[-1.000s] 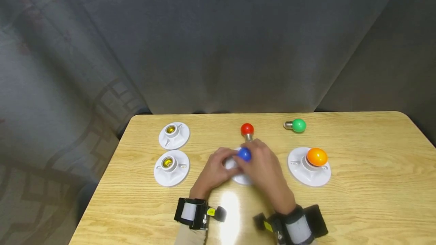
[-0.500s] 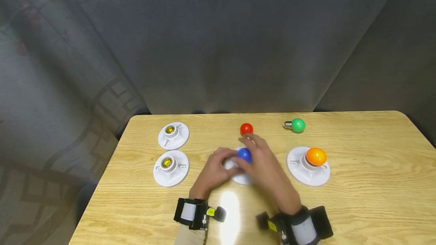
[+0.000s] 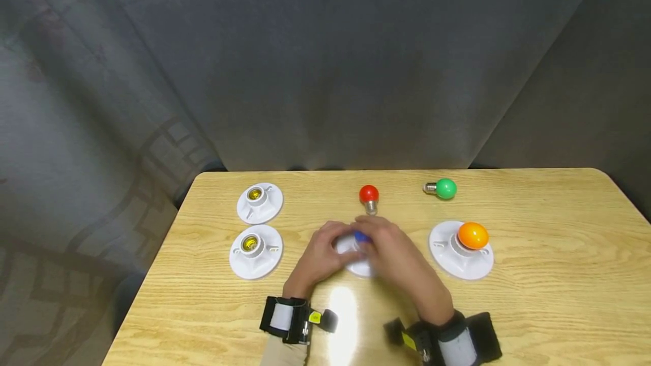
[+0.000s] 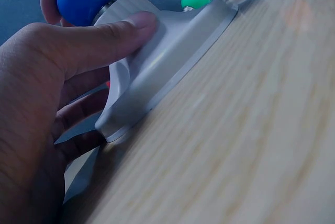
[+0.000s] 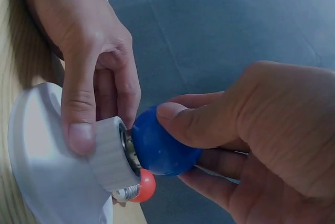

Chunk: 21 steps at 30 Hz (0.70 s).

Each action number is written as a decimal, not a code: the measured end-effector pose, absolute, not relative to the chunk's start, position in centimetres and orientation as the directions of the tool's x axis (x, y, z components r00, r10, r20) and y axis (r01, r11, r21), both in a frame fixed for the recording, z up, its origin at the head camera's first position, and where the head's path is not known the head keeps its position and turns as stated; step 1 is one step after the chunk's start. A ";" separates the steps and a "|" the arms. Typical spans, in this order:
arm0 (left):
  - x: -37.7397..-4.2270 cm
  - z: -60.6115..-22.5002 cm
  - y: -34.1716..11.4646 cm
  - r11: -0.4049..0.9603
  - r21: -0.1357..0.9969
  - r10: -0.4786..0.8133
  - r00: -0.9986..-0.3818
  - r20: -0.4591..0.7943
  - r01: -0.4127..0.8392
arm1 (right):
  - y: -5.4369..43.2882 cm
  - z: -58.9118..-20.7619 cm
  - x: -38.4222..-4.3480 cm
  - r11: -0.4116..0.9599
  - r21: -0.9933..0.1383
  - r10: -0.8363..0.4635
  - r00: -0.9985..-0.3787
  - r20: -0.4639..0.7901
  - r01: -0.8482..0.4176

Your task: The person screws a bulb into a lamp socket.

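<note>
A blue light bulb (image 5: 161,145) stands in the collar of a white lamp holder (image 5: 47,156), a bit of its metal base showing above the rim. My right hand (image 3: 402,256) pinches the blue glass between thumb and fingers. Around the holder curls my left hand (image 3: 322,250), its thumb (image 4: 138,25) on the collar side and the other fingers along the far side of the base. The holder sits on the wooden table. In the head view the right hand covers most of the bulb.
Behind the hands lies a red bulb (image 3: 369,194); a green bulb (image 3: 446,188) lies farther right. An orange bulb (image 3: 473,235) stands in another holder (image 3: 458,264). Two bulbless holders, one far (image 3: 272,202) and one nearer (image 3: 249,270), are at left. A dark curtain (image 3: 325,72) hangs behind the table.
My right hand's fingers have loosened, reached toward the red bulb, then closed back over the blue bulb, with the wrist shifting slightly right. My left hand stays in place on the holder.
</note>
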<state>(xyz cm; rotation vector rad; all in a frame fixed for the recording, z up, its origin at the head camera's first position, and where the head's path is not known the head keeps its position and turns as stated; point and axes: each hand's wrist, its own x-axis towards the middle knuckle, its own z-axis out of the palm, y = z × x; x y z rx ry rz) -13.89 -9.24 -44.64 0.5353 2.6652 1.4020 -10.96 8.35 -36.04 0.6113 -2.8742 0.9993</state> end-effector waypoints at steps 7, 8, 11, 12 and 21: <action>-13.9 -44.6 -9.3 0.505 0.815 0.351 -0.930 0.106 0.283 | 8.2 -36.1 -10.9 0.752 -0.580 -0.271 -0.949 0.161 -0.313; -13.9 -44.6 -9.3 0.503 0.814 0.354 -0.929 0.113 0.290 | 8.1 -36.2 -10.9 0.758 -0.576 -0.259 -0.952 0.162 -0.305; -13.9 -44.7 -9.3 0.504 0.809 0.360 -0.925 0.122 0.302 | 8.0 -36.3 -11.0 0.772 -0.568 -0.218 -0.958 0.185 -0.285; -13.9 -44.7 -9.3 0.505 0.808 0.362 -0.924 0.122 0.304 | 8.0 -36.4 -11.0 0.776 -0.566 -0.202 -0.960 0.196 -0.279; -13.8 -44.7 -9.2 0.529 0.796 0.352 -0.930 0.110 0.294 | 7.5 -37.1 -11.5 0.789 -0.590 -0.070 -0.980 0.188 -0.169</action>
